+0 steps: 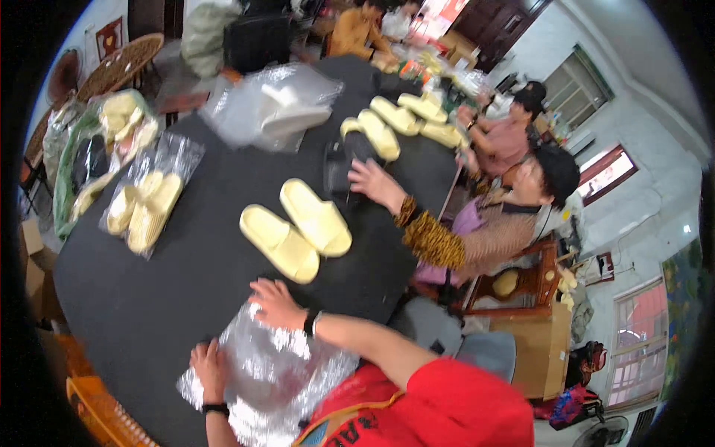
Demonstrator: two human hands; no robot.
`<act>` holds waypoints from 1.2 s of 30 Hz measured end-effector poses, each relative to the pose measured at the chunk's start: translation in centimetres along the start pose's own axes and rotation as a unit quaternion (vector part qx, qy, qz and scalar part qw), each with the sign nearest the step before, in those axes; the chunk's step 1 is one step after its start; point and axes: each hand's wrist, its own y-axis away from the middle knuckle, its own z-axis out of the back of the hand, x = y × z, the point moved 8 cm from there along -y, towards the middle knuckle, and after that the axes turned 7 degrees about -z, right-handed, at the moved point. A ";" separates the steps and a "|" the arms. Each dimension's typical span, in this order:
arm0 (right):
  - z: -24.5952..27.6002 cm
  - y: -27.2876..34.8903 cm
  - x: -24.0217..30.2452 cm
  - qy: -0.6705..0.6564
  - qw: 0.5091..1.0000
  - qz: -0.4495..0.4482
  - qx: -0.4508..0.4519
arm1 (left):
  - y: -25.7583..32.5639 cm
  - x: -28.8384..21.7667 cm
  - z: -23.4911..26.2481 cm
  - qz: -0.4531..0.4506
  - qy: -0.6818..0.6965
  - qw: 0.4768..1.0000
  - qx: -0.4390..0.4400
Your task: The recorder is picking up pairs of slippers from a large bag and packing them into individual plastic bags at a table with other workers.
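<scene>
A stack or sheet of clear plastic bags (275, 365) lies on the near edge of the black table, shiny and crinkled. My left hand (208, 369) rests on its left side, fingers stretched forward. At the upper edge of the plastic, my right hand (277, 304) lies with its fingers spread. Just beyond that hand sit two pale yellow slippers, a left one (279, 244) and a right one (316, 217), side by side and apart from my fingers. Neither hand appears to grip anything.
Bagged yellow slippers (153, 201) lie at the left. Farther back are a clear bag with white slippers (287, 112) and a row of yellow slippers (395, 115). A co-worker's hand (376, 185) touches a dark item at the right; others work beyond. A filled green bag (82, 164) stands left.
</scene>
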 end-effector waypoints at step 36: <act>1.3 3.1 -5.7 -0.449 0.875 -0.166 0.077 | -2.1 -3.1 2.3 -0.016 0.107 0.993 0.037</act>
